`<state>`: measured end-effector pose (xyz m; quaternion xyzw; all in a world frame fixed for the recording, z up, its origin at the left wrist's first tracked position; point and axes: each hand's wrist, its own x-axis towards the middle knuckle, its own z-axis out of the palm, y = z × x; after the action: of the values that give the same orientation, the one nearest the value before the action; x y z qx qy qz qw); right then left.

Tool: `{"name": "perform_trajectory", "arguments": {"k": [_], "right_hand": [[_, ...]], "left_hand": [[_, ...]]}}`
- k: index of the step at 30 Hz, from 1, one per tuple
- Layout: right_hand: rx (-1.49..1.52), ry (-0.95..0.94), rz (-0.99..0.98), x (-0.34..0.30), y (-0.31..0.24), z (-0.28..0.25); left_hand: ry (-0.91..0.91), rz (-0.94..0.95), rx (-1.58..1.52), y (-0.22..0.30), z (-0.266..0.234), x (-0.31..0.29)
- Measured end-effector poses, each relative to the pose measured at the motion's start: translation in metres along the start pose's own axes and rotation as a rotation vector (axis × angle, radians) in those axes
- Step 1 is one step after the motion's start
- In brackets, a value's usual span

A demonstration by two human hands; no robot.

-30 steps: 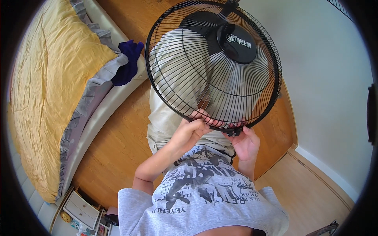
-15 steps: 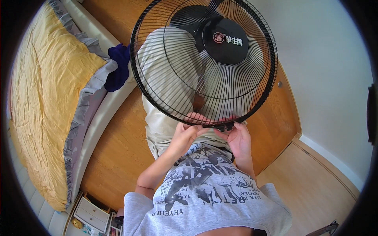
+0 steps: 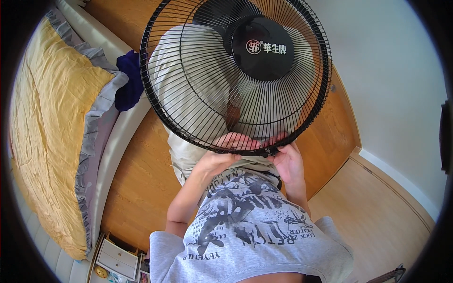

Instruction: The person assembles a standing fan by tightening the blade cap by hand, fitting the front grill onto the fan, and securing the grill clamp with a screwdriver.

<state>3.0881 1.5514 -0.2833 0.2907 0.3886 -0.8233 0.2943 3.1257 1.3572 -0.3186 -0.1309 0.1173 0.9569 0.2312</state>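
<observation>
Both hands at the bottom rim of one black fan guard

The left hand (image 3: 222,158) and right hand (image 3: 287,160) pinch the fan guard (image 3: 188,89) at its 6 o'clock edge, fingers curled through the wires; one yellow-covered bed (image 3: 52,137) lies at 9 o'clock, one dark blue cloth (image 3: 127,80) beside it, wooden floor (image 3: 137,179) beneath

Black wire fan guard (image 3: 188,94), yellow quilt (image 3: 52,127) edged grey, grey T-shirt (image 3: 250,236) with dark print, navy cloth (image 3: 128,80)
</observation>
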Motion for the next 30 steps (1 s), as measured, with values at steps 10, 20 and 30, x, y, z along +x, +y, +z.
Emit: {"name": "perform_trajectory", "arguments": {"k": [10, 20, 30], "right_hand": [[0.043, 0.051, 0.021, -0.007, 0.003, 0.01], [0.026, -0.114, 0.02, -0.02, 0.004, 0.014], [-0.012, -0.208, -0.262, -0.019, 0.015, 0.005]], "left_hand": [[-0.154, 0.127, -0.054, -0.014, -0.017, 0.001], [0.003, 0.292, 0.223, -0.021, 0.008, 0.008], [0.0, 0.034, 0.404, -0.022, 0.011, 0.007]]}}
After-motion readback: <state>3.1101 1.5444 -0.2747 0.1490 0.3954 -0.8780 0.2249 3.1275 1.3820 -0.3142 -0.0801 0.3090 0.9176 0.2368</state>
